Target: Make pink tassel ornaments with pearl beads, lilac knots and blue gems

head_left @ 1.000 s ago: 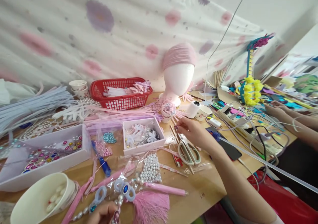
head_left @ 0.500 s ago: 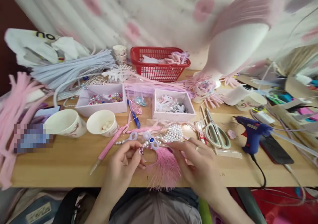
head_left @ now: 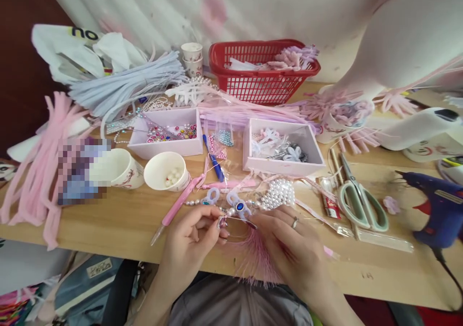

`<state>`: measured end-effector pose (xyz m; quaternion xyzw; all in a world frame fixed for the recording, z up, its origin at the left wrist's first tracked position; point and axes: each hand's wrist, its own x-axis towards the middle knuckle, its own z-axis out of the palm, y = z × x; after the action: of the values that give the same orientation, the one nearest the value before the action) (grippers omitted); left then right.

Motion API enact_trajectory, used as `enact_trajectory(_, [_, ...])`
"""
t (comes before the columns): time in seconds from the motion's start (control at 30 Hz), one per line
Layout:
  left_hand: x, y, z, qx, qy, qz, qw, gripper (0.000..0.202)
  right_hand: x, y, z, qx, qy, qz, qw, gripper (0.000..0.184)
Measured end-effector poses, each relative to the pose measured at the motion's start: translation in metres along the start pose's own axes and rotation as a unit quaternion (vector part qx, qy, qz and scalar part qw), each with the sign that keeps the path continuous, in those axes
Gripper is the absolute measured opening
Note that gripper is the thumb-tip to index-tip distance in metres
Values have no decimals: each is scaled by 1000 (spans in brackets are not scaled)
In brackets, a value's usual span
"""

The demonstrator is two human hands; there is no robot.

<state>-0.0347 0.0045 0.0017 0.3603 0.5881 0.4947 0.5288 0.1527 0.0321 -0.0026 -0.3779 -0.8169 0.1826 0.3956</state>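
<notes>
My left hand (head_left: 197,237) is closed in a pinch, its fingertips on one end of a thin pale thread (head_left: 236,218). The thread runs across to my right hand (head_left: 294,241), whose thumb and fingers are also pinched together. A pink tassel (head_left: 255,258) fans out below, partly covered by my right hand. Just beyond the fingertips lies a pale blue bow with a blue gem (head_left: 239,207). Beside it a second pale loop ornament (head_left: 212,196) joins a string of pearl beads (head_left: 195,202). A cluster of white pearls (head_left: 278,194) lies behind my right hand.
Paper cups (head_left: 166,171), two white boxes (head_left: 166,145) of gems and ornaments, and a red basket (head_left: 253,87) stand behind. Scissors (head_left: 362,205) and a blue glue gun (head_left: 439,205) are on the right. A pink-handled tool (head_left: 177,205) lies left of centre.
The view has turned, so the table's things sit farther right. A thread now shows stretched between my fingertips. My right hand covers more of the tassel.
</notes>
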Motion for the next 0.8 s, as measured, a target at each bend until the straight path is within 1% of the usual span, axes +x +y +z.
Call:
enact_trajectory(0.13, [3, -4, -4, -11, -15, -9, 1000, 9, 2, 4, -6, 1, -32, -10, 999, 31])
enact_trajectory(0.3, [7, -13, -13, 16, -44, 32, 998, 11, 0, 7, -10, 2, -52, 1, 999, 35])
enact_trajectory(0.43, [6, -10, -11, 25, -38, 35, 998, 15, 3, 8, -10, 13, -66, 8, 998, 35])
enact_trajectory(0.6, [4, -3, -4, 19, 8, 15, 1000, 16, 7, 9, -9, 19, -67, 11, 998, 34])
enact_trajectory(0.73, [5, -3, -5, 45, -22, 22, 999, 15, 8, 8, -8, 15, -60, 10, 998, 34])
enact_trajectory(0.8, [5, -3, -6, 57, -15, 18, 998, 13, 9, 8, -9, 14, -57, 13, 998, 34])
